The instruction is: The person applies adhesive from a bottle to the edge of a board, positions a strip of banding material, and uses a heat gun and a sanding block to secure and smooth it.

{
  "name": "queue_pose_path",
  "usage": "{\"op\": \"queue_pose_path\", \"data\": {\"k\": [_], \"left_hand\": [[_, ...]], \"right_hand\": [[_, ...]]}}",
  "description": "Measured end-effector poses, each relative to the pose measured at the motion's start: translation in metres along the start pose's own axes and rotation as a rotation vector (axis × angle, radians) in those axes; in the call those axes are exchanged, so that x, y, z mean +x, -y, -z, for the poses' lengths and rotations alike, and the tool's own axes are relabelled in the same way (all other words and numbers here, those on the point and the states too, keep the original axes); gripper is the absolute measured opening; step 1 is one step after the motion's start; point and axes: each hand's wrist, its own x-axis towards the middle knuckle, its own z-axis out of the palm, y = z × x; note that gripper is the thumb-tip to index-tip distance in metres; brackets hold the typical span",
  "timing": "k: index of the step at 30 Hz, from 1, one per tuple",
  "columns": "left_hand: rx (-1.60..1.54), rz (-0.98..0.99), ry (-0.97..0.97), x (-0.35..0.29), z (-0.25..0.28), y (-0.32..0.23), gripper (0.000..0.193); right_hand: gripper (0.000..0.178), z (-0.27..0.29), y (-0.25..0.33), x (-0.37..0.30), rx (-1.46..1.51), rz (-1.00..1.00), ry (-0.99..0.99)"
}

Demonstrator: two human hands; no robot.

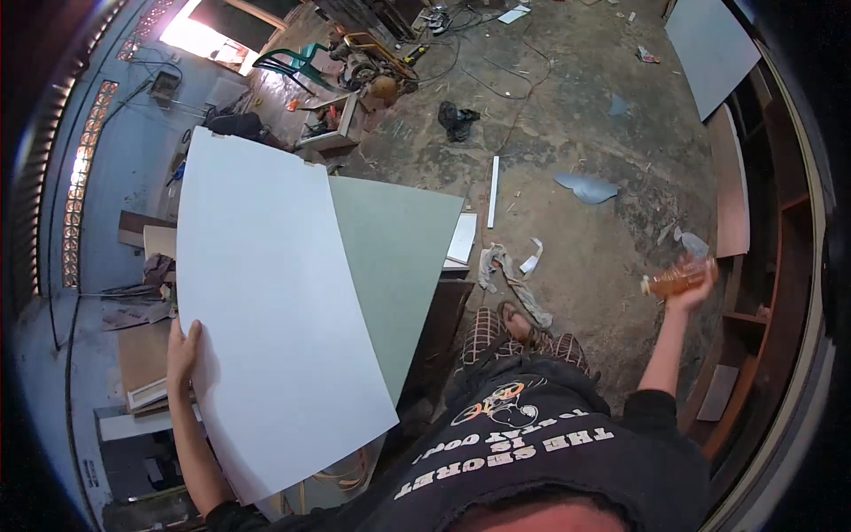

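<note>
A large white panel fills the left half of the view, tilted, over a pale green board. My left hand grips the panel's left edge, its thumb on the white face and its other fingers mostly hidden. Out to the right, my right hand is closed around a clear plastic bottle of amber liquid. The bottle lies nearly level in the hand, somewhat blurred, with its pale capped end toward the left.
Brown wooden shelving runs along the right side, near a leaning pale board. On the floor lie a white strip, a rag, a black plastic bag and cables. A green chair stands at the far left.
</note>
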Motion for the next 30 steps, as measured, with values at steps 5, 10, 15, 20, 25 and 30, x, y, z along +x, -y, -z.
{"op": "queue_pose_path", "data": {"k": [5, 10, 15, 20, 25, 30], "left_hand": [[0.149, -0.038, -0.21, 0.091, 0.001, 0.023, 0.042], [0.448, 0.128, -0.462, 0.139, -0.025, -0.06, 0.06], [0.67, 0.164, -0.506, 0.112, -0.061, -0.139, 0.071], [0.66, 0.246, -0.487, 0.085, -0.067, -0.173, 0.067], [0.648, 0.286, -0.469, 0.052, -0.085, -0.191, 0.059], [0.695, 0.17, -0.495, -0.006, -0.072, -0.177, 0.049]], "right_hand": [[0.049, 0.141, 0.002, 0.024, 0.029, -0.081, -0.283], [0.05, 0.082, -0.009, 0.0, -0.043, -0.018, -0.664], [0.049, 0.049, -0.025, 0.063, -0.117, -0.084, -0.443], [0.048, -0.077, -0.059, 0.153, -0.094, -0.216, -0.158], [0.039, -0.222, -0.112, 0.22, -0.2, -0.236, 0.207], [0.037, -0.404, -0.167, 0.219, -0.11, -0.394, 0.592]]}}
